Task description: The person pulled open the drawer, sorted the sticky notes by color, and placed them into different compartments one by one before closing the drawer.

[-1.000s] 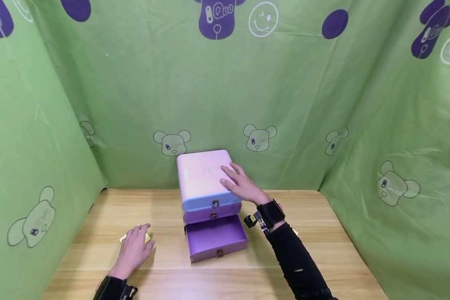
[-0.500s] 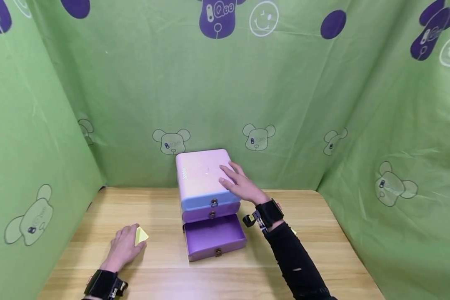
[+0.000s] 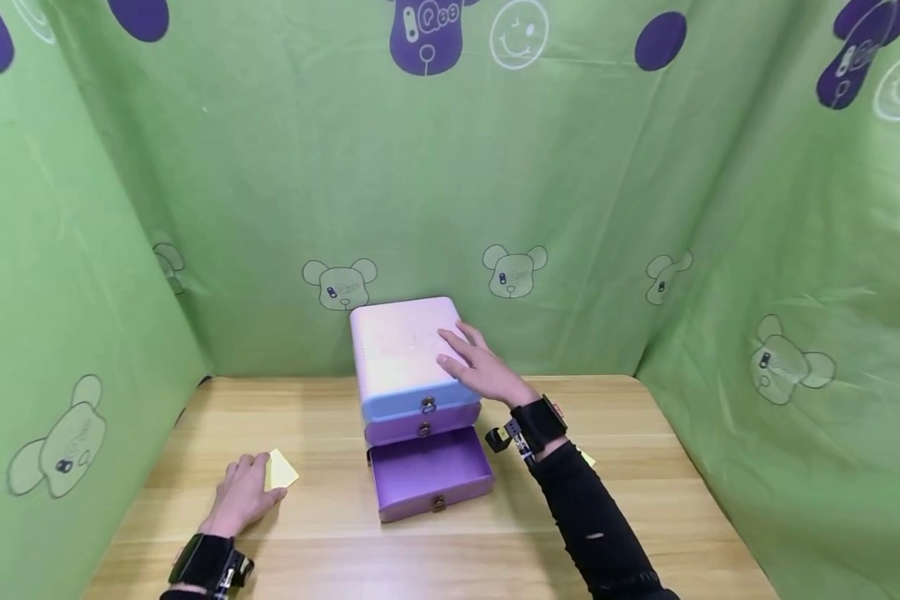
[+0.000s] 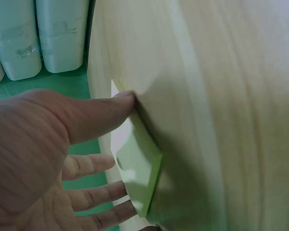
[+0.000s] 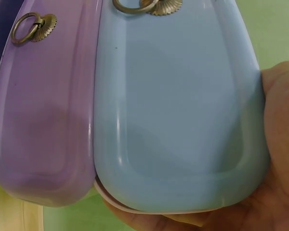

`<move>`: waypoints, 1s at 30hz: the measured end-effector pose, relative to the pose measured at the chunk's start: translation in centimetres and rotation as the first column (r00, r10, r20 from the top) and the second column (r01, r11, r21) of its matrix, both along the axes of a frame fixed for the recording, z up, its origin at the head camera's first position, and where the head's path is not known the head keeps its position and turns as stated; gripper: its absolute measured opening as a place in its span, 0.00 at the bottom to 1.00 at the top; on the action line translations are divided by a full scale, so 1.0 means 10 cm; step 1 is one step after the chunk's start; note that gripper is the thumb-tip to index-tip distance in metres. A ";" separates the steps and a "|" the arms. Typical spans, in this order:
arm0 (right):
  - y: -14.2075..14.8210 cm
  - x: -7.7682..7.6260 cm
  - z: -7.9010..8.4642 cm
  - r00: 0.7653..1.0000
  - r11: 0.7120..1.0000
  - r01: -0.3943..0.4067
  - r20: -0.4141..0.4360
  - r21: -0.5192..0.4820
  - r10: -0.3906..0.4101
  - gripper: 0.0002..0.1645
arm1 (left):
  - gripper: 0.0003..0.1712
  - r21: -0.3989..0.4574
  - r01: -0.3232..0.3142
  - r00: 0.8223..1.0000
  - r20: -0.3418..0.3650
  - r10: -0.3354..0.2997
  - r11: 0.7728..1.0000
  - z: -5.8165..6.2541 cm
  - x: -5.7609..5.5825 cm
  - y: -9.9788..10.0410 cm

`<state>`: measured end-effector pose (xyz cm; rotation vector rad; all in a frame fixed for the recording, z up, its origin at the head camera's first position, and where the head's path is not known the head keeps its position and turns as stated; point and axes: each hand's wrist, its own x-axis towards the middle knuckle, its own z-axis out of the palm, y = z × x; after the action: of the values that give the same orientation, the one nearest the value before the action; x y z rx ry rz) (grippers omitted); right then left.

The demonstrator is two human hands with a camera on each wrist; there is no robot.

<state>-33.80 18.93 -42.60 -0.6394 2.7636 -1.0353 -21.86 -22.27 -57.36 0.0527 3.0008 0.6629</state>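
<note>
My left hand (image 3: 240, 496) is low at the left of the table, gripping a pale yellow sticky note pad (image 3: 281, 471) between thumb and fingers. In the left wrist view the pad (image 4: 137, 168) stands tilted close over the wood, thumb on one edge and fingertips along the opposite one. A small chest of drawers (image 3: 405, 346) with a pink top stands at the middle back. Its bottom purple drawer (image 3: 431, 471) is pulled out, with nothing visible inside. On the chest's right top edge rests my right hand (image 3: 487, 367), fingers spread; the right wrist view shows it against the blue drawer (image 5: 178, 96).
Another small yellow piece (image 3: 587, 458) peeks out beside the right sleeve, mostly hidden by the arm. A closed purple drawer (image 3: 397, 431) sits between the blue and bottom ones. Green cloth (image 3: 420, 183) encloses the wooden table (image 3: 330, 550) at the back and sides.
My left hand has shifted left and drawn its fingers in around the pad, so more of the pad shows on its right side. The right hand and the drawers have stayed put.
</note>
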 end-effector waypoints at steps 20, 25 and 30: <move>-0.03 0.03 0.01 1.000 1.000 0.001 0.014 -0.006 -0.001 0.39 | 0.43 0.025 -0.137 0.985 0.106 0.134 0.990 0.08 -0.10 -0.02; -0.03 0.03 0.01 1.000 1.000 0.007 0.012 -0.006 -0.007 0.39 | 0.52 0.034 -0.137 0.984 0.117 0.132 0.990 0.10 -0.10 -0.03; -0.04 0.04 0.03 1.000 1.000 0.017 0.014 -0.005 -0.017 0.39 | 0.50 0.050 -0.125 0.985 0.125 0.118 0.991 0.10 -0.11 -0.04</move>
<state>-33.43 18.54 -42.31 -0.6087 2.7597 -1.0466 -22.92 -22.67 -56.40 -0.1627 2.8852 0.7361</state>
